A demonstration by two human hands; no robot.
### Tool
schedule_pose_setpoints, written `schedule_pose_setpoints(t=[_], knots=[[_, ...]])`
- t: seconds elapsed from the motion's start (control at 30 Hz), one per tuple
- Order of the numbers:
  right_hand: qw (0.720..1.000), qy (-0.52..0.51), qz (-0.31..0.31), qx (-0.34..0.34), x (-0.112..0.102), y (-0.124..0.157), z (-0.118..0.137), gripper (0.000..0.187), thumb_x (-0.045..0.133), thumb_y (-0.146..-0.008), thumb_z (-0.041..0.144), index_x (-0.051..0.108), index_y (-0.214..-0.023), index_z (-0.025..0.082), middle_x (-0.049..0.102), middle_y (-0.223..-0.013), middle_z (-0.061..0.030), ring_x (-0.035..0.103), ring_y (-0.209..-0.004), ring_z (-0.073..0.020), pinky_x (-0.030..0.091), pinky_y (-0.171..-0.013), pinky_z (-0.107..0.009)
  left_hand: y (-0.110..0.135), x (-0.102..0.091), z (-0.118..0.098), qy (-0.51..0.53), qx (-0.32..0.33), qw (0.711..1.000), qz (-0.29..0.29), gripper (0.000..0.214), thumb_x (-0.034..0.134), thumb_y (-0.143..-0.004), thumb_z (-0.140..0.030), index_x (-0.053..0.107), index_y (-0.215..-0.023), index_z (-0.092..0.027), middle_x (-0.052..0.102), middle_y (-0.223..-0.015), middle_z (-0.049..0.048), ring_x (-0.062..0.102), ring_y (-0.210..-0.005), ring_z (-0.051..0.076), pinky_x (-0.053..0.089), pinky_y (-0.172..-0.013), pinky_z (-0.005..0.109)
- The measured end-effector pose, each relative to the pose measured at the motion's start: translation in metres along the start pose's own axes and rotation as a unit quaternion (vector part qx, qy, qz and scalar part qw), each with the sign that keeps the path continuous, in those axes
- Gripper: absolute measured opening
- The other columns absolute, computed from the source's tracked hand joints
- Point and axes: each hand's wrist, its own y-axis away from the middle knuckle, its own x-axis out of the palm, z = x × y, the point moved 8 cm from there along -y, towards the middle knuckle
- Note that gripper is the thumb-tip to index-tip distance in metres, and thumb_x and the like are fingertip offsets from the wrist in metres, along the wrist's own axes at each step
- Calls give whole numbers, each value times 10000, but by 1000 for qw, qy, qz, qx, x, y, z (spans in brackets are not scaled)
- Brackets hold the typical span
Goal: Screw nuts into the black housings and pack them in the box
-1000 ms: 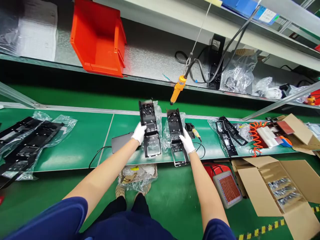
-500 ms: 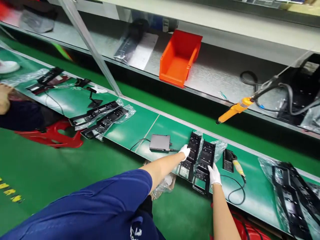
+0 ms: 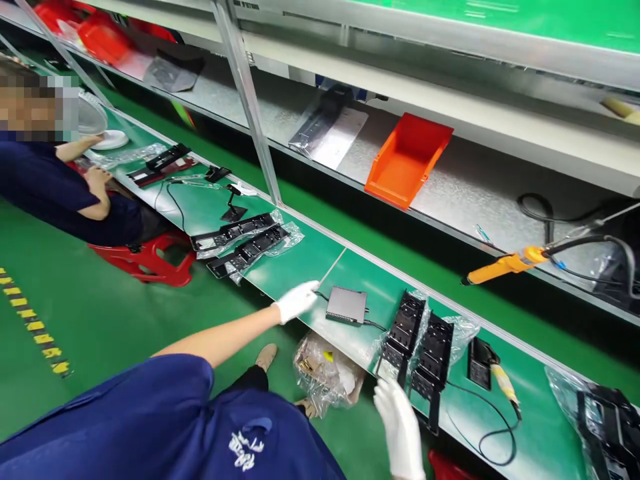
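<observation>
My left hand (image 3: 299, 302), in a white glove, is at the bench's front edge left of a grey metal box (image 3: 347, 305). Its fingers are closed at the black cable (image 3: 323, 295) that runs from the box's left side. My right hand (image 3: 397, 423), also gloved, is open with its fingers stretched out. It hovers in front of the bench, by the near end of a black bracket panel (image 3: 406, 327). A second black panel (image 3: 433, 357) lies alongside, with clear plastic film around both. Another cable runs from the box's right side toward the panels.
A yellow electric screwdriver (image 3: 505, 266) hangs at the right. An orange bin (image 3: 407, 160) sits on the shelf. A black device (image 3: 480, 363) with a yellow-wrapped cable lies rightward. More panels (image 3: 245, 243) lie left, near a seated co-worker (image 3: 65, 180). A box of scraps (image 3: 327, 370) stands below.
My left hand has left the panels and moved left to the box's cable. My right hand has let go of the right panel and drawn back toward me. The view has shifted left.
</observation>
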Motion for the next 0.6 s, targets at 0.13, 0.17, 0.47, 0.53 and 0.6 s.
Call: schedule_pose_setpoints(t=[0.13,0.17,0.47,0.53,0.6], knots=[[987,-23,123,98,134,14,-32,1105,621,-598,874,454,-1453,194,446,-1464,-129,627,-1222,-188,560,-1107,-351,-16,-180,44,-95,-84,984,-123,474,609,-921,-452,588,-1301,-169,567,-1403,112,536,-1336,216,439,-1201,500],[982,-22,150,111,166,11,-32,1120,654,-567,876,468,-1439,198,451,-1461,-122,625,-1225,-187,555,-1110,-349,-22,-219,53,-120,-100,977,-143,484,612,-919,-449,581,-1310,-165,556,-1414,116,522,-1352,225,427,-1208,515],[973,-1,169,160,427,-92,20,747,693,-844,382,409,-1513,212,347,-1531,-95,398,-1466,-152,354,-1325,-412,-175,-446,125,-238,-169,947,-134,536,604,-916,-490,567,-1328,-149,554,-1421,119,512,-1366,234,411,-1212,524],[974,-5,157,165,480,-117,33,677,592,-926,320,365,-1545,165,334,-1519,-120,373,-1465,-139,337,-1338,-402,-209,-460,146,-236,-185,948,-105,537,608,-913,-492,571,-1324,-148,554,-1423,119,512,-1368,233,413,-1212,522],[974,-9,142,174,523,-139,42,641,549,-956,341,370,-1536,137,362,-1485,-126,378,-1450,-138,354,-1327,-398,-231,-463,165,-224,-205,950,-74,527,609,-913,-496,584,-1305,-144,575,-1398,117,531,-1348,226,427,-1202,512]])
